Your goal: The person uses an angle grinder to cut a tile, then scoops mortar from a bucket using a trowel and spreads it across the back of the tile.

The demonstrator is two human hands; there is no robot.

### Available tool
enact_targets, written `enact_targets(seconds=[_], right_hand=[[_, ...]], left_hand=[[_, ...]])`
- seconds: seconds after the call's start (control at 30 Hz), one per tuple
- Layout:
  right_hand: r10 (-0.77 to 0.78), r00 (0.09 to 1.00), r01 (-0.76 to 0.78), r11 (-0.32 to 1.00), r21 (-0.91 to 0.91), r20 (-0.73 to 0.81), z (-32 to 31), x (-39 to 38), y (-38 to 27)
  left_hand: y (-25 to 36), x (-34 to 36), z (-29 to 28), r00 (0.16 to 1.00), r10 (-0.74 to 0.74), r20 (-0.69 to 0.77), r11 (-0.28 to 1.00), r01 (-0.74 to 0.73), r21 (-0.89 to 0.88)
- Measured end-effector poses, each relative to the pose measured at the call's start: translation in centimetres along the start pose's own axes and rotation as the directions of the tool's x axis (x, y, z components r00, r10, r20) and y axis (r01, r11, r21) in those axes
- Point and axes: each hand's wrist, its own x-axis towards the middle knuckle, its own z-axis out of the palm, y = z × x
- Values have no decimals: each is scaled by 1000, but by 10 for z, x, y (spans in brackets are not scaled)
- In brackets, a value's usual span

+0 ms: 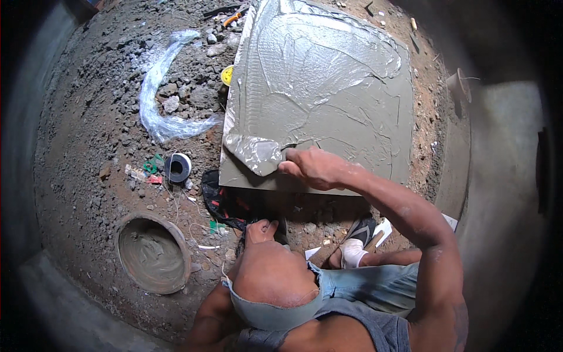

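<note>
My right hand (316, 167) is wrapped round the handle of a trowel (258, 155). Its blade, smeared with wet grey mortar, lies over the near left corner of a large flat slab (246, 181). Wet mortar (328, 76) coats most of the slab, shiny and ridged toward the far side, duller and smoother nearer me. Lower down, my left hand (261, 230) is closed beside a black plastic bag (220, 199), below the slab's near edge. What its fingers hold, if anything, is hidden.
A bowl of mortar (153, 252) stands on the rubbly ground at the lower left. Near it lie a dark roll (177, 168), green string (153, 163) and crumpled clear plastic (155, 114). An orange-handled tool (234, 17) is beyond. Another trowel-like tool (415, 35) lies far right.
</note>
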Motion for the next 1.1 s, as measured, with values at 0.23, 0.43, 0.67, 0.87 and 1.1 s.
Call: enact_targets(seconds=[0.23,0.43,0.67,0.87,1.1], right_hand=[[28,942,-156,919,-362,-333,-106,57,47],[402,891,-311,880,360,-212,-106,40,66],[214,952,-242,964,-108,-219,-6,-90,97],[782,542,-615,618,489,-308,55,-191,127],[763,525,-286,576,766,-377,59,-126,103]], left_hand=[[5,-3,0,1000,-2,28,998,3,-61],[13,-7,5,999,-28,-20,983,24,-181],[19,-3,4,1000,25,-4,996,-25,-83],[19,0,5,999,-34,29,997,36,-71],[12,8,5,995,-27,97,996,34,-77]])
